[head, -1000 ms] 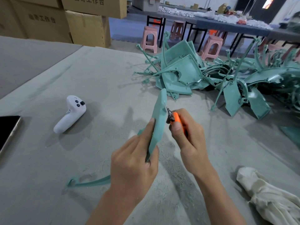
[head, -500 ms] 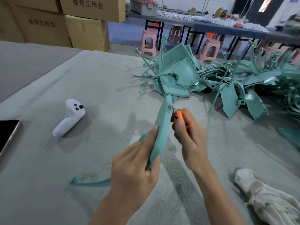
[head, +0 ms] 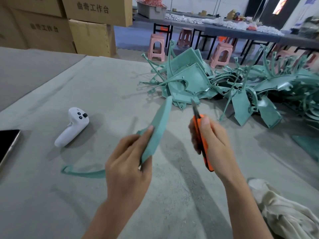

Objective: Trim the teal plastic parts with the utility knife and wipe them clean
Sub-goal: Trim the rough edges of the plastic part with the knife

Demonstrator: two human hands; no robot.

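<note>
The left hand [head: 128, 163] is gripping a teal plastic part [head: 158, 130]; the right hand [head: 209, 142] is clutching an orange utility knife [head: 201, 137], apart from it.

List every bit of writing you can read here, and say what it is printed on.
"曲奇工作台": on the upper cardboard box.
"曲奇工作台": on the lower cardboard box, down and left of it.
Small mark on the white controller, above its buttons: too small to read.
Nothing readable on the knife, the teal parts or the phone.
</note>
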